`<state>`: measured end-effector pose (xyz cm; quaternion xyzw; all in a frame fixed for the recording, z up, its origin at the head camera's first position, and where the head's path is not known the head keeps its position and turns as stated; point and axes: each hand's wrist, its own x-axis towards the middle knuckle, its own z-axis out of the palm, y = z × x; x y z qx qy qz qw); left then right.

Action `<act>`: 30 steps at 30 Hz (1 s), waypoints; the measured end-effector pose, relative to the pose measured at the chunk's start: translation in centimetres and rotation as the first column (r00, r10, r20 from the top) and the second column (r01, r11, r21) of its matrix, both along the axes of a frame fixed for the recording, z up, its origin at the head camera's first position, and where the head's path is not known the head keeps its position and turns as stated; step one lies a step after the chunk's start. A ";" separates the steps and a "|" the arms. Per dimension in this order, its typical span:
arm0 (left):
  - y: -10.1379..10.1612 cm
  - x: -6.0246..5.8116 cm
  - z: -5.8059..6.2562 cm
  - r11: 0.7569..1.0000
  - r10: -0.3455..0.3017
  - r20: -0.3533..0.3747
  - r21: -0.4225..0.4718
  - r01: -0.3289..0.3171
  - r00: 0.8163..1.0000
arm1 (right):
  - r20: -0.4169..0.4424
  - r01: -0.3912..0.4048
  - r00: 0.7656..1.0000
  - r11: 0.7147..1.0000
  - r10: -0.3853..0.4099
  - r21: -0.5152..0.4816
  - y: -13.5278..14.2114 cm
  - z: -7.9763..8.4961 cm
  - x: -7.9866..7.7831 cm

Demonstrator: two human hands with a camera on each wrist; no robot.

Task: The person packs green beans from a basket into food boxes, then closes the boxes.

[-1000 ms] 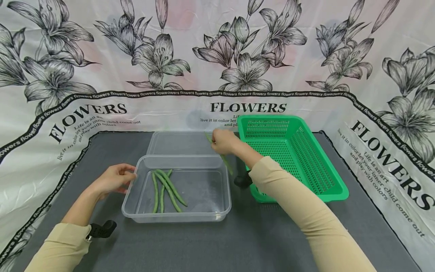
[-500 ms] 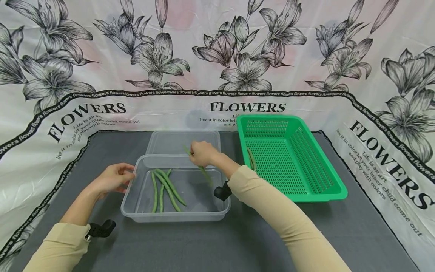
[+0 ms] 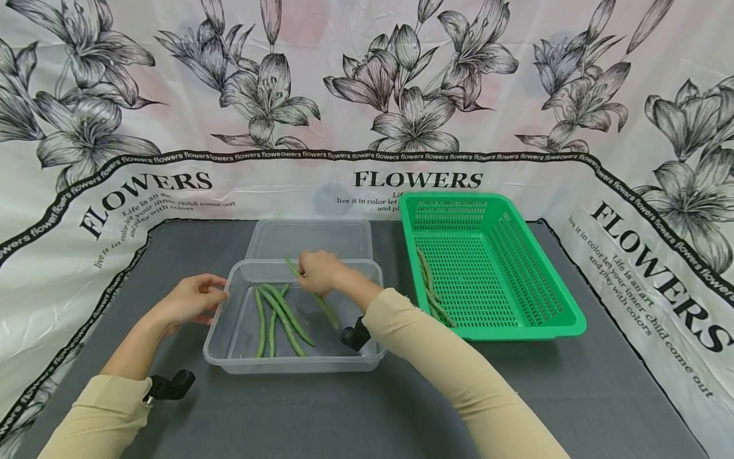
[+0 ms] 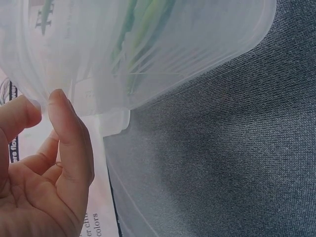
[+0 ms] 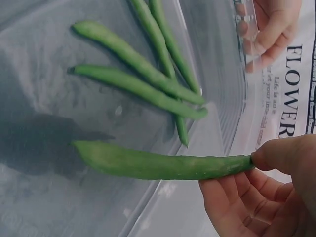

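My right hand point(image 3: 320, 272) pinches one green bean point(image 5: 163, 165) near its end, thumb on one side and fingers on the other. The bean is held tilted above the clear plastic container point(image 3: 292, 366). Inside that container, several other green beans point(image 3: 289, 319) lie at its left side, some crossing. At the container's left rim is my left hand point(image 3: 192, 299), with the rim between thumb and forefinger; the left wrist view shows the fingertips point(image 4: 59, 98) against the clear wall.
A green perforated basket point(image 3: 499, 333) stands at the right, with several duller green beans point(image 3: 432, 299) along its left wall. Behind the container lies a flat clear lid point(image 3: 309, 237). Grey cloth point(image 3: 275, 421) covers the table; a flower-printed curtain point(image 3: 298, 121) hangs behind.
My right hand has moved left from beside the green basket to over the container, carrying the green bean. Beans in the basket have come into sight. The left hand stays on the rim.
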<state>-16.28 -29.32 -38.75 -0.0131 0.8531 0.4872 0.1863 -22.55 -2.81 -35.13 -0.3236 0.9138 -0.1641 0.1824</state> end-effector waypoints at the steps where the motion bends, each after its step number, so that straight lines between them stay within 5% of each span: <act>1: 0.0 0.0 0.0 1.000 -0.001 0.000 0.000 0.001 1.000 | 0.008 0.005 1.000 1.000 -0.005 0.000 -0.2 0.0 0.1; 13: 0.0 0.0 0.0 1.000 -0.005 -0.004 -0.002 0.005 1.000 | 0.118 0.010 0.993 0.999 -0.015 0.043 -2.5 -1.0 0.3; 30: 0.1 0.0 0.1 1.000 -0.004 -0.002 -0.006 0.004 1.000 | 0.123 0.094 0.987 0.993 -0.102 0.067 -2.3 -1.2 1.0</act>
